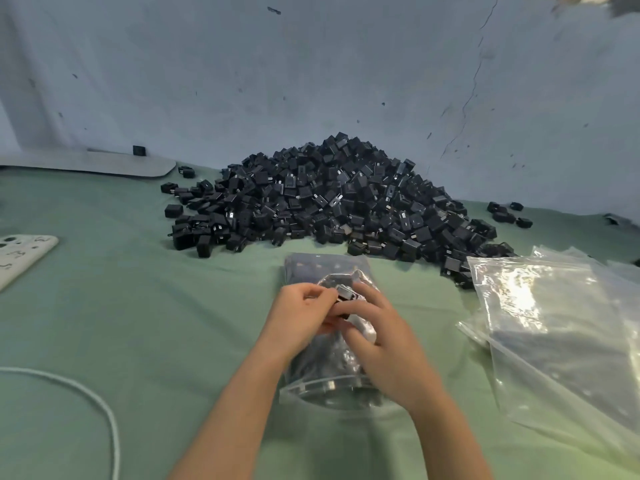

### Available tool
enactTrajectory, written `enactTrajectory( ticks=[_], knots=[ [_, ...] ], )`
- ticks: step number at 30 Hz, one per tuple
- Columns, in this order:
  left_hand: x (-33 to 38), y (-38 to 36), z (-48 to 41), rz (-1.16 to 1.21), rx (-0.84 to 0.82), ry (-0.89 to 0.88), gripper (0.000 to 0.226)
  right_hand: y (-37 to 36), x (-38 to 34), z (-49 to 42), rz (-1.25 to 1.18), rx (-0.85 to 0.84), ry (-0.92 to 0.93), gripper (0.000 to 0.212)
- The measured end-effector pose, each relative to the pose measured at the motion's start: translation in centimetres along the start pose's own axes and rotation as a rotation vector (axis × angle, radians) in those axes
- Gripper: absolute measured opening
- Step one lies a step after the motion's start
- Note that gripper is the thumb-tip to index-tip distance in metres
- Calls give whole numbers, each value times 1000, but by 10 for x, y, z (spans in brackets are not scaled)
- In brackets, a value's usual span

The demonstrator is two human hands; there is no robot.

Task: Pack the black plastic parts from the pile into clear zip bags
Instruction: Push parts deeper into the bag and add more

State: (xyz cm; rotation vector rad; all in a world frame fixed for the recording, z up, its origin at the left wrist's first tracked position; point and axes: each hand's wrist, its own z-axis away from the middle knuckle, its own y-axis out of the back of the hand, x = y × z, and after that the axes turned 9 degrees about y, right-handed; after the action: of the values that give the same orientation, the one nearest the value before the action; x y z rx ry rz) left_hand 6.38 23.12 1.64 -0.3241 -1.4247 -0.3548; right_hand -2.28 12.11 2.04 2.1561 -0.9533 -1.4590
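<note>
I have both forearms reaching in, hands meeting over one clear zip bag (311,268) lying flat on the green cloth (138,323). Left hand (298,317) has curled fingers pinching one black part (344,293). Right hand (377,341) curls fingers round the same part; I can't tell if bag film lies between. One white cable (86,393) near left. Stack of empty bags (554,323) right, count unclear. One white phone case (20,254) left, markings unreadable. Pile (332,202) beyond, too many to count.

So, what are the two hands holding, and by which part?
The left hand and right hand pinch one small black plastic part by its edges, over the clear zip bag.
</note>
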Motion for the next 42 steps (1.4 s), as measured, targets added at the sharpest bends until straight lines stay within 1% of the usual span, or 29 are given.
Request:
enactTrajectory(
  ticks=[3,6,9,12,15,17,18,20,22,24,27,30,31,33,34,36,37,38,39,40,42],
  knots=[
    [-1,-5,10,17,-16,26,15,1,1,10,66,-14,-7,39],
    [0,-7,15,16,-42,19,14,2,-3,15,50,38,-21,38],
    [2,-5,16,42,-101,-9,15,2,-8,14,-143,136,-49,38],
    [5,-5,18,91,-188,5,22,4,-12,12,-349,171,-86,37],
    [6,-5,18,76,-203,-8,25,5,-13,12,-414,196,-125,36],
    [6,-5,17,19,-184,-23,23,6,-12,13,-436,220,-196,34],
    [6,-6,16,-16,-154,-29,21,7,-11,13,-421,221,-220,33],
    [6,-7,13,-57,-70,-33,19,7,-11,17,-284,199,-200,34],
    [7,-8,10,-55,9,-28,17,7,-12,23,-98,183,-124,34],
    [9,-10,8,-56,34,-13,19,7,-13,27,29,137,-44,28],
    [10,-13,6,-97,58,8,21,5,-11,28,127,46,-25,25],
    [11,-16,7,-147,87,1,21,7,-13,27,124,49,-26,28],
    [12,-16,10,-184,84,-23,23,9,-13,28,95,69,-33,31],
    [11,-13,19,-359,36,-105,29,16,-9,32,21,157,-77,35],
    [9,-10,25,-491,-29,-146,34,20,-7,35,-16,215,-112,35],
    [5,-9,36,-858,-175,-213,41,28,-6,44,-131,305,-179,35],
    [3,-11,41,-1038,-212,-248,39,30,-7,49,-203,326,-192,34],
    [1,-13,44,-1158,-210,-289,32,32,-10,54,-255,323,-192,33],
    [2,-16,45,-1204,-183,-332,22,33,-13,59,-285,297,-185,32],
    [5,-18,45,-1197,-148,-367,13,33,-17,64,-282,263,-181,32],
    [11,-19,44,-1122,-89,-415,5,36,-22,74,-215,200,-174,32]
  ],
)
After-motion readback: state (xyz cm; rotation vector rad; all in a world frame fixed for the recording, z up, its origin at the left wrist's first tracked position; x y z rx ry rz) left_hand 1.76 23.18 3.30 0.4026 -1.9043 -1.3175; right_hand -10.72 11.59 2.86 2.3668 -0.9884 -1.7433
